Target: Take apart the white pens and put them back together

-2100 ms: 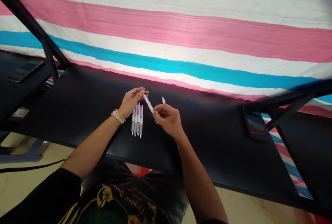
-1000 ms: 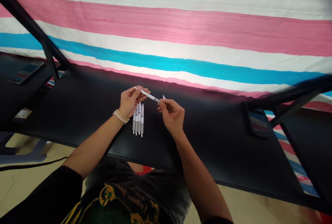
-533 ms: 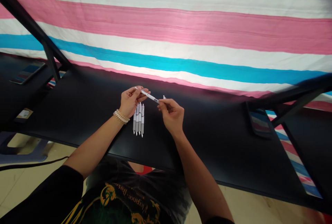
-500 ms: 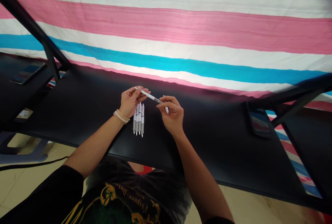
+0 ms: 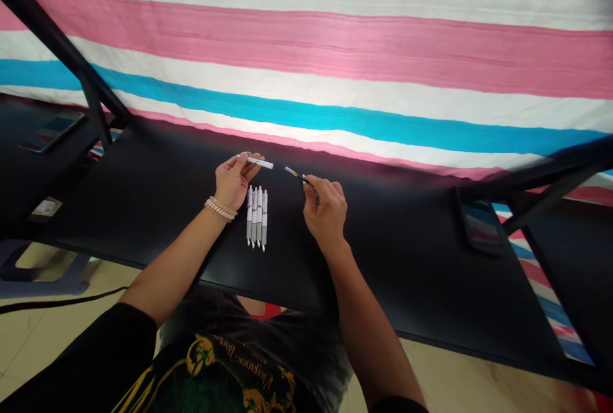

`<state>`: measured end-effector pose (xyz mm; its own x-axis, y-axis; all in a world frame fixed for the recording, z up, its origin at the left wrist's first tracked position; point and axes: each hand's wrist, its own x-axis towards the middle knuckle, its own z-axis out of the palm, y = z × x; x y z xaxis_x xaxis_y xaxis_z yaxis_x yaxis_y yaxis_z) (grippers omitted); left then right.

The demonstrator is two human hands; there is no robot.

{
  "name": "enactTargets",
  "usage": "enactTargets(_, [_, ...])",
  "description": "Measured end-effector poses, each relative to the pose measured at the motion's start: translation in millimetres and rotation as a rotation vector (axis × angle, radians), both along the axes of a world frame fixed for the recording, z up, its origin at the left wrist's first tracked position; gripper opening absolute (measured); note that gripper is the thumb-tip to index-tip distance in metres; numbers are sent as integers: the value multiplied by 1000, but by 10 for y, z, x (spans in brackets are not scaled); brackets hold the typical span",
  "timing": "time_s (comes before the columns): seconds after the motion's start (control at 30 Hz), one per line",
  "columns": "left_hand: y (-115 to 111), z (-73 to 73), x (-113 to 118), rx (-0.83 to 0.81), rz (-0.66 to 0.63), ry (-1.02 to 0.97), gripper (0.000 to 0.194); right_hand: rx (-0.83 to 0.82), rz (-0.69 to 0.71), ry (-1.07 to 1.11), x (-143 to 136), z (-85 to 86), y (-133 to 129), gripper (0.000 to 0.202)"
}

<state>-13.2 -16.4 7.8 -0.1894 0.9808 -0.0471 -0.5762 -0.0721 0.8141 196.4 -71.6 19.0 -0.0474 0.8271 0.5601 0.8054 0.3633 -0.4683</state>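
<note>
My left hand [image 5: 233, 178], with a beaded bracelet at the wrist, pinches a white pen barrel [image 5: 261, 162] that points right. A short gap separates it from a thin pen refill [image 5: 293, 172], pale and yellowish at its free end and dark further along. My right hand [image 5: 325, 205] has its fingers closed on that refill. A small white bit shows by the right fingertips; what it belongs to is hidden. Below and between the hands, several white pens with grey grips [image 5: 257, 216] lie side by side on the black table [image 5: 397, 253], tips toward me.
Behind the table hangs a striped cloth [image 5: 306, 43] in white, pink and blue. Dark slanted supports [image 5: 62, 43] rise at both sides. A phone-like dark slab [image 5: 479, 221] lies at right, and another [image 5: 52, 131] at far left. A blue-grey plastic stool [image 5: 43, 272] stands lower left.
The pen between my hands has come apart: the white barrel stays in my left hand, while the refill has moved right with my right hand. The pens on the table have not moved.
</note>
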Motion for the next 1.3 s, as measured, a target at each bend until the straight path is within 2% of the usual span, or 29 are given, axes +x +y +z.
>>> enactTargets(0.13, [9, -6, -24, -2, 8, -5, 20, -7, -22, 14, 21, 21, 19, 29])
enactTargets(0.37, [-127, 45, 183, 11, -88, 64, 31, -30, 51, -1, -125, -67, -3, 26])
enactTargets(0.5, [-179, 35, 268, 32, -124, 109, 38, 6, 113, 76, -193, -77, -27, 30])
enactTargets(0.6, [-179, 21, 274, 6, -123, 95, 37, 47, 171, 153, -222, -66, -45, 36])
enactTargets(0.67, [-173, 17, 263, -10, -123, 85, 36, 61, 191, 200, -229, -72, -52, 34])
enactTargets(0.77, [-170, 15, 253, -15, -125, 77, 36, 29, 181, 299, -223, -100, -54, 29])
enactTargets(0.87, [-172, 8, 258, -6, -130, 73, 36, -23, 163, 392, -198, -116, -45, 38])
enactTargets(1.03, [-154, -14, 245, 11, -117, 56, 36, -7, 161, 333, -148, -98, -19, 24])
enactTargets(1.3, [-132, -10, 213, 21, -109, 38, 34, -6, 104, 305, -139, -72, -15, 23])
